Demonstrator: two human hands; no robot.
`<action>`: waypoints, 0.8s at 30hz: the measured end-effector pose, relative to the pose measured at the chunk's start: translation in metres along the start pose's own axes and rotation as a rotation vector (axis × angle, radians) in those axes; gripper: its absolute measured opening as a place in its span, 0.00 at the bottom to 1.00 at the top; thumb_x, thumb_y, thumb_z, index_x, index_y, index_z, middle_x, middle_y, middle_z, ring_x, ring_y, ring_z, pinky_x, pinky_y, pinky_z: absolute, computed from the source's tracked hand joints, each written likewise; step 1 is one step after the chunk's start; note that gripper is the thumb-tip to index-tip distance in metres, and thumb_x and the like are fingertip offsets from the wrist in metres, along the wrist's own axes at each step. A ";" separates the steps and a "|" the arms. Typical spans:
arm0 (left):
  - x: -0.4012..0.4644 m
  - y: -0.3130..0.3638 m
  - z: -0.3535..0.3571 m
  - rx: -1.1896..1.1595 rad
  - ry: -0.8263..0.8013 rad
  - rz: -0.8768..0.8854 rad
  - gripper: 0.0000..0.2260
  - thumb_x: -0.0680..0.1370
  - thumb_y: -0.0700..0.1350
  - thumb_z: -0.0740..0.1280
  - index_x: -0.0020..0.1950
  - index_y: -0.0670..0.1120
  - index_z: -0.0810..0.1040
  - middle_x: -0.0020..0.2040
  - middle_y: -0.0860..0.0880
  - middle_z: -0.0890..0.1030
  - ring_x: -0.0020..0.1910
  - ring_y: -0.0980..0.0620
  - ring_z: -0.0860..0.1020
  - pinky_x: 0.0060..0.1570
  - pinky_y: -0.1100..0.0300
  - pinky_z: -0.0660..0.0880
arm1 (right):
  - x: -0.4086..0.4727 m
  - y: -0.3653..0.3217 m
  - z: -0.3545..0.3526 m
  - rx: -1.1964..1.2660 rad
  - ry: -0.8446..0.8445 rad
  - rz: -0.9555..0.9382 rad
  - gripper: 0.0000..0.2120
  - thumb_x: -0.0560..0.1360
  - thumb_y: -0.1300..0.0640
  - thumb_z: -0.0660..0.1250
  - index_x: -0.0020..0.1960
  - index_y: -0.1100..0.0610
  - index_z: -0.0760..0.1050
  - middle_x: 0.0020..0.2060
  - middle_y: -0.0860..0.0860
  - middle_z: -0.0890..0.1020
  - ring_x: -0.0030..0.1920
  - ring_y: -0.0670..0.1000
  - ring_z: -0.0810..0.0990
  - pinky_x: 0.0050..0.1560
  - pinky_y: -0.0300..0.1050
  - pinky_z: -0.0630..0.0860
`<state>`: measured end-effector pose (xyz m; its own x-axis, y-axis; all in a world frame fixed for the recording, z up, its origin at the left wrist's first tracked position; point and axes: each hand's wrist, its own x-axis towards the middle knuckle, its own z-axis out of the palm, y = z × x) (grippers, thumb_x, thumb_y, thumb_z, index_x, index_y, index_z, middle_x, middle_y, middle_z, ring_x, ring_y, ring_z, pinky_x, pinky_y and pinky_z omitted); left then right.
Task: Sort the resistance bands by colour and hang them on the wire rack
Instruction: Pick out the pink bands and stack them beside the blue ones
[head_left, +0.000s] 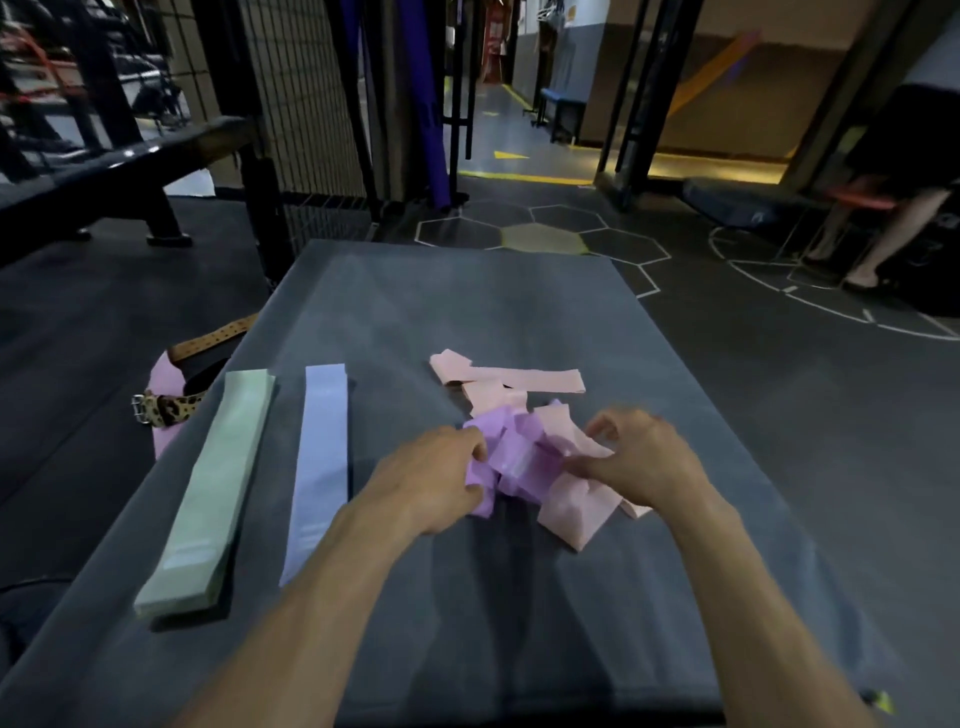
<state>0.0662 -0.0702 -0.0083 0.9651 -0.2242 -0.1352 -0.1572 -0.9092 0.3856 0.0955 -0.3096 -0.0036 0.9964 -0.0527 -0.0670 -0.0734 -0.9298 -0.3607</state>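
gym floor, grey table (467, 312). sorting step: green band (208, 488) and blue band (319, 467) laid aside left. left hand (441, 478) pinches purple bands (511, 457), right hand (639, 457) grips pink bands (571, 499) in mixed pile. next: pull purple free from pink. wire rack (306, 93) behind, nothing hung yet.

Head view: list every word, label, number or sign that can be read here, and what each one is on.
No text can be read.
Green band: pale print near its close end, too blurred to read.
Blue band: pale print near its close end, too blurred.
Purple bands: a faint mark, unreadable.
Red poster at the back: too small and blurred.
Floor: a yellow arrow, no words.
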 end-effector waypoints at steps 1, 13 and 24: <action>0.004 0.005 0.003 0.007 -0.002 0.012 0.17 0.77 0.52 0.67 0.66 0.57 0.71 0.61 0.51 0.75 0.59 0.47 0.75 0.58 0.48 0.75 | -0.001 0.002 -0.001 -0.007 -0.024 0.003 0.22 0.66 0.39 0.75 0.58 0.44 0.78 0.57 0.48 0.78 0.58 0.55 0.78 0.54 0.49 0.77; 0.039 0.021 0.035 -0.150 0.037 0.050 0.22 0.80 0.59 0.63 0.72 0.69 0.62 0.73 0.57 0.61 0.62 0.46 0.75 0.60 0.50 0.75 | -0.001 0.006 0.008 -0.077 -0.239 -0.064 0.12 0.70 0.44 0.74 0.53 0.43 0.80 0.53 0.50 0.80 0.53 0.56 0.79 0.52 0.48 0.78; 0.052 0.016 0.042 -0.122 0.274 0.006 0.04 0.75 0.45 0.72 0.47 0.54 0.84 0.41 0.53 0.80 0.42 0.48 0.78 0.38 0.60 0.69 | 0.002 0.011 -0.024 0.160 0.350 -0.102 0.05 0.75 0.49 0.68 0.44 0.49 0.80 0.46 0.49 0.81 0.49 0.56 0.80 0.48 0.49 0.74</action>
<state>0.1048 -0.1108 -0.0474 0.9874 -0.1115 0.1125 -0.1530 -0.8553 0.4950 0.0978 -0.3287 0.0145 0.9513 -0.1100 0.2878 0.0483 -0.8694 -0.4917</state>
